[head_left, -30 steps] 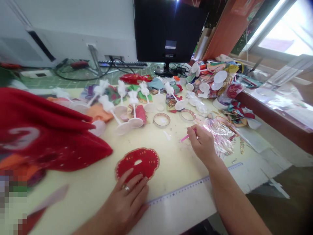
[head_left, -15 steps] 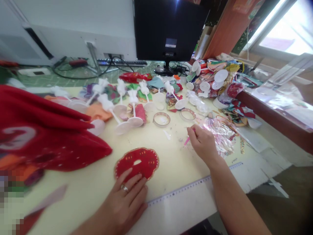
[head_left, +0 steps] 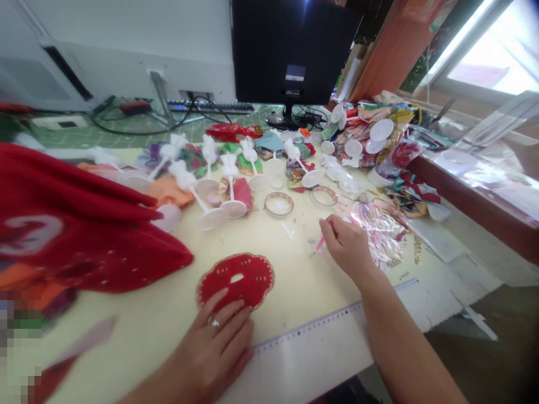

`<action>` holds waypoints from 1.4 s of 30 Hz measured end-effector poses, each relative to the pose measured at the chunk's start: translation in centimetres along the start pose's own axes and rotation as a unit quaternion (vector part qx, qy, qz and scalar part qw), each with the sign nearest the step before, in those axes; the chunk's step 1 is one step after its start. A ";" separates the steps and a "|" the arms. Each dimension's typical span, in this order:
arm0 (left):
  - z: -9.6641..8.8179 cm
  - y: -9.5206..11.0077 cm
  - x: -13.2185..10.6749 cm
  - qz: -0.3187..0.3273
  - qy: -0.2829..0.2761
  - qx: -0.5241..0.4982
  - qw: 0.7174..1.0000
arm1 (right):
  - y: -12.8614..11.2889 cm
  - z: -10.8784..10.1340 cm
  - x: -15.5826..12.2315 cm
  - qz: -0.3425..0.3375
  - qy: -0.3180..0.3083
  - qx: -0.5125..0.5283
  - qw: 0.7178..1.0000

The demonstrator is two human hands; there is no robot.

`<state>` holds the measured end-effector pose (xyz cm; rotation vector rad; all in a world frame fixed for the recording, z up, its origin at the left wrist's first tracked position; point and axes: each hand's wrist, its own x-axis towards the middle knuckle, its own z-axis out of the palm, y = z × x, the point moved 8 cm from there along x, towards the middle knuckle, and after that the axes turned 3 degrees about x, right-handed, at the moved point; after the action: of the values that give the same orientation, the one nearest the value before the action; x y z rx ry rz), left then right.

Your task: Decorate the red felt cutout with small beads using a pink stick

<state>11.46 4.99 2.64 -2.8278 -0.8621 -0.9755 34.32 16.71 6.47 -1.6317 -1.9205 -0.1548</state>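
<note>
Near table edge (head_left: pixel 337 365), left hand (head_left: pixel 214 348) flat on red patch (head_left: pixel 242 275); right hand (head_left: pixel 347 247) pinches, seemingly, pink stick (head_left: pixel 320 242).

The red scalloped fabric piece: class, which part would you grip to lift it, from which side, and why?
Probably pinch the far-right scalloped rim of the red fabric piece, coming from above. It lies flat on the table, so only an edge gives purchase; the left hand presses its fingers on the near edge, while the far rim is bare. The right hand holds a pink stick.

Hands: red cloth piece (head_left: pixel 236 279), pink stick (head_left: pixel 321 242)
</note>
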 end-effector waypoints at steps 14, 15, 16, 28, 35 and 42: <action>-0.1 0.0 -0.1 0.002 -0.006 0.003 1.000 | -0.2 -1.0 0.1 0.010 0.038 0.036 0.999; -0.1 -0.1 -0.1 0.002 -0.006 0.002 1.000 | -0.2 -1.0 0.1 0.010 0.036 0.034 0.999; 0.0 -0.1 -0.1 0.001 -0.006 0.001 1.000 | -0.2 -0.9 0.1 0.010 0.033 0.032 0.999; -0.2 0.0 -0.1 0.001 -0.001 -0.010 1.000 | -0.1 -0.3 0.1 0.007 0.012 0.024 1.000; 0.0 -0.1 -0.1 0.001 -0.015 -0.010 1.000 | 0.3 -0.7 -0.3 0.080 0.021 0.186 0.979; 0.3 0.1 -0.3 -0.002 -0.059 -0.002 0.998 | -3.0 3.0 -1.7 0.132 -0.132 0.430 0.883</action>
<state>11.51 4.80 2.23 -2.9132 -0.8776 -0.8184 30.49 15.97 4.02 -1.2807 -1.5454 0.9461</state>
